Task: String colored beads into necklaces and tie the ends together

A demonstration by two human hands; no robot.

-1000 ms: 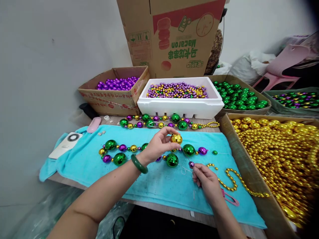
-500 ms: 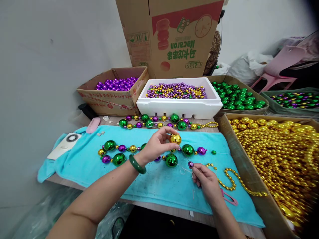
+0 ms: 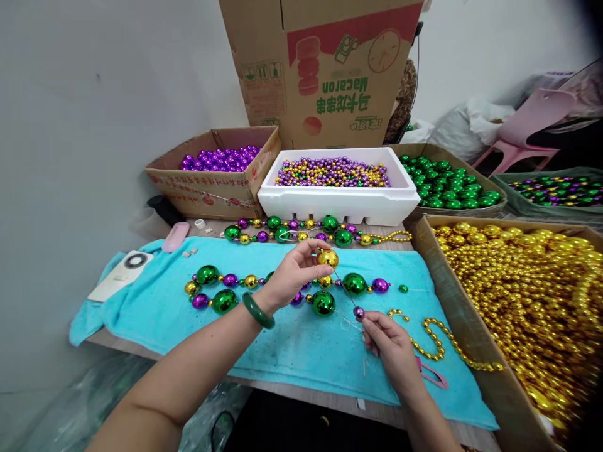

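My left hand (image 3: 298, 269), with a green bangle (image 3: 259, 311) on its wrist, pinches a large gold bead (image 3: 328, 258) above the blue towel (image 3: 292, 351). From that bead a thin dark needle (image 3: 345, 290) slants down to my right hand (image 3: 387, 339). A small purple bead (image 3: 358, 312) sits on the needle at my right fingertips, which are closed there. White thread (image 3: 349, 324) trails just left of them. Behind and below my left hand lies a string of green, purple and gold beads (image 3: 323, 302), partly covered by the hand.
A finished-looking bead strand (image 3: 343, 237) lies behind the towel. Farther back stand a carton of purple beads (image 3: 202, 191), a white foam box (image 3: 339, 204) and green beads (image 3: 452, 182). A carton of gold beads (image 3: 475, 307) borders the right side. A pink hair clip (image 3: 436, 375) lies near my right wrist.
My left hand and the gold bead have shifted slightly left and up. The needle shows a little longer between the gold bead and the purple one.
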